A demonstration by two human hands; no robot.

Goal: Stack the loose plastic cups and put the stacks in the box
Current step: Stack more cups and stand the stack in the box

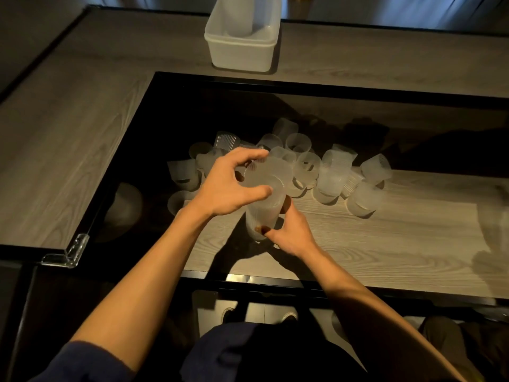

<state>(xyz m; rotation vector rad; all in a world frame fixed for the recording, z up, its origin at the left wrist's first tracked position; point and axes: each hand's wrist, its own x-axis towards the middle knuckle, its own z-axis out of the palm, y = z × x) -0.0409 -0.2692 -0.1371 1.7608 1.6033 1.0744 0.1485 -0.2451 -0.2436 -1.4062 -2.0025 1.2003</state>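
Observation:
A short stack of frosted plastic cups (264,213) stands near the front of the dark glass tabletop (170,111). My right hand (289,232) grips the stack low down. My left hand (231,186) holds a single cup (268,172) by its rim with curled thumb and fingers, right over the top of the stack. Several loose cups (333,172) lie tipped and scattered behind and to both sides of my hands. The white plastic box (242,53) sits at the far side of the table with a stack of cups (239,15) standing inside it.
A wooden border (60,139) frames the glass on the left and far side. A clear plastic corner guard (68,252) caps the near left corner. My lap and dark clothing fill the bottom edge.

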